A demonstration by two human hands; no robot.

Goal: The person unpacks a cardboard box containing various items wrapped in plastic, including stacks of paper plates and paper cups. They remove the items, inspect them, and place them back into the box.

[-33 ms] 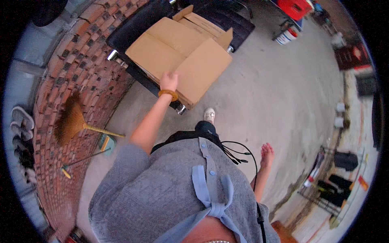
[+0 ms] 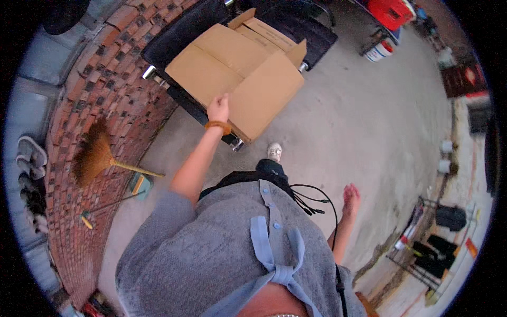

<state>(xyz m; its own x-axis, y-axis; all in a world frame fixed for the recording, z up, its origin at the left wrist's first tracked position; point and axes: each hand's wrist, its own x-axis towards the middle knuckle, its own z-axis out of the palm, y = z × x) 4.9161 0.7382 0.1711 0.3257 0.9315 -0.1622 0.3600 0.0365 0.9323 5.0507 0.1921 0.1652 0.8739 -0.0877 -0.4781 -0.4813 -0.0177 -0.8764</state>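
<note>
A partly flattened brown cardboard box (image 2: 266, 92) lies across the dark padded seats of a chair (image 2: 171, 39), its small flaps standing up at the far end. My left hand (image 2: 218, 108), with an amber-coloured bangle at the wrist, is closed on the box's near edge; its fingertips are partly hidden. Away from the box, my right hand (image 2: 351, 199) hangs by my side over the floor. It holds nothing, and its fingers are loosely bent and slightly apart.
A straw broom (image 2: 95, 156) and a dustpan (image 2: 140, 185) stand by the brick wall (image 2: 79, 111) at left, with shoes (image 2: 31, 156) beyond. A red-and-white bucket (image 2: 379, 51) is at the far right. A rack (image 2: 422, 264) with dark items stands at right. Black cables (image 2: 309, 203) hang at my waist.
The whole view has shifted very slightly. My left hand stays at the box's near edge, and my right hand still hangs empty with a small swing.
</note>
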